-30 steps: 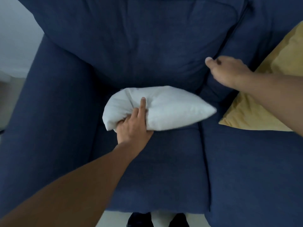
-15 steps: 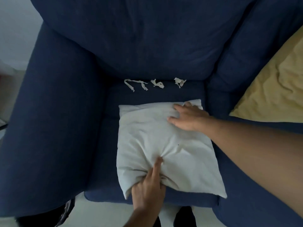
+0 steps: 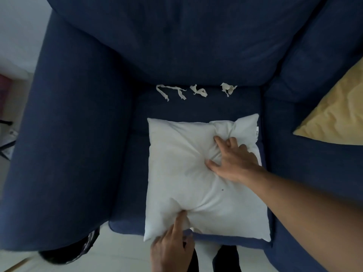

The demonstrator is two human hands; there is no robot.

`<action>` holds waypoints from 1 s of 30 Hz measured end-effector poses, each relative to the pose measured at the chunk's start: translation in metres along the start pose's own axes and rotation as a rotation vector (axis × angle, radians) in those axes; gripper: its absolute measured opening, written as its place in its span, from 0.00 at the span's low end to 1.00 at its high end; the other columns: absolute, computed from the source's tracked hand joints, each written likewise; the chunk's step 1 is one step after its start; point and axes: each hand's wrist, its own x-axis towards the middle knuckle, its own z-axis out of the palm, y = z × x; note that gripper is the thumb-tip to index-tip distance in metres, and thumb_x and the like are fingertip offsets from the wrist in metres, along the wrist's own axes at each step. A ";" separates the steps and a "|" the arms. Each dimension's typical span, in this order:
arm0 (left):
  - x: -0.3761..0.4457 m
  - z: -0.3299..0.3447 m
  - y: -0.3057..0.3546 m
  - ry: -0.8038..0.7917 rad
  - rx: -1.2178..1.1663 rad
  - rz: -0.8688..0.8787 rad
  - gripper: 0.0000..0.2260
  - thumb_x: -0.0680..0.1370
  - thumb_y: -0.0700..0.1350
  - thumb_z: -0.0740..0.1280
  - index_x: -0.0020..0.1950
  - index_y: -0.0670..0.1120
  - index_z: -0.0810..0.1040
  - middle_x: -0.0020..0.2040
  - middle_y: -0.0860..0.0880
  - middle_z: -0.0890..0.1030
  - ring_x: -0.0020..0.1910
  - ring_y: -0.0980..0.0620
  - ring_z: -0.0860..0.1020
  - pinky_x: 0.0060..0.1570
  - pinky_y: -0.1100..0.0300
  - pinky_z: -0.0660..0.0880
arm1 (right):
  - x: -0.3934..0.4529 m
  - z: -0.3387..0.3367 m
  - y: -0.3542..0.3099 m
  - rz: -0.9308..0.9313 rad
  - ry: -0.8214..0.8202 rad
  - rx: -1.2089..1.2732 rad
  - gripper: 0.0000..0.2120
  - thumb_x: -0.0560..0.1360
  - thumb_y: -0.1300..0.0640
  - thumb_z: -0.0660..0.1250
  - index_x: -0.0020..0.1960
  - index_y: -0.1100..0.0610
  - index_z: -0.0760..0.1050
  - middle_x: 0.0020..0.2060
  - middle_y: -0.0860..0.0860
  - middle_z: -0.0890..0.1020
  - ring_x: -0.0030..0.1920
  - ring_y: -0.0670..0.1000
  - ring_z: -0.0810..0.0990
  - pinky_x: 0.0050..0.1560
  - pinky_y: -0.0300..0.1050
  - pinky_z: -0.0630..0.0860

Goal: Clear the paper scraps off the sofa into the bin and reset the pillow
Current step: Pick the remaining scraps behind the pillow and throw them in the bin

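A white pillow (image 3: 196, 173) lies flat on the seat cushion of the dark blue sofa (image 3: 78, 124), its near edge reaching the cushion's front lip. The left hand (image 3: 170, 250) pinches the pillow's near edge, the index finger stretched onto the fabric and the other fingers curled under, bunching the cover into folds. The right hand (image 3: 233, 160) presses down on the pillow's far right part, its fingers spread and hooked into the cover, puckering it around the fingertips; it grips cloth rather than lying flat. Beyond the pillow's far edge, well apart from it, three paper scraps (image 3: 198, 91) lie in a row along the crease where the seat meets the backrest. To the right of the pillow, on the next seat, rests a yellow cushion (image 3: 334, 118). Below the pillow's near left corner, a dark bin (image 3: 78, 250) shows partly on the floor.
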 end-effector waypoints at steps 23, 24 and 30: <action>0.398 -0.096 0.061 0.042 0.275 -0.028 0.23 0.82 0.47 0.61 0.78 0.53 0.62 0.72 0.43 0.67 0.65 0.37 0.74 0.56 0.44 0.71 | 0.016 -0.002 0.015 -0.051 0.028 0.052 0.42 0.72 0.22 0.58 0.78 0.35 0.46 0.73 0.46 0.61 0.64 0.55 0.72 0.54 0.54 0.77; 0.402 -0.096 0.059 0.025 0.311 -0.007 0.23 0.83 0.48 0.61 0.78 0.53 0.63 0.73 0.43 0.66 0.64 0.37 0.75 0.56 0.45 0.72 | 0.016 -0.002 0.016 -0.056 0.027 0.052 0.42 0.71 0.22 0.57 0.78 0.35 0.46 0.73 0.46 0.61 0.65 0.55 0.72 0.54 0.54 0.77; 0.404 -0.095 0.040 0.044 0.223 -0.047 0.14 0.83 0.53 0.64 0.61 0.46 0.80 0.60 0.45 0.79 0.52 0.44 0.79 0.46 0.52 0.76 | 0.025 -0.019 0.017 -0.078 0.051 0.057 0.32 0.75 0.23 0.52 0.74 0.35 0.54 0.68 0.44 0.68 0.59 0.53 0.78 0.48 0.51 0.72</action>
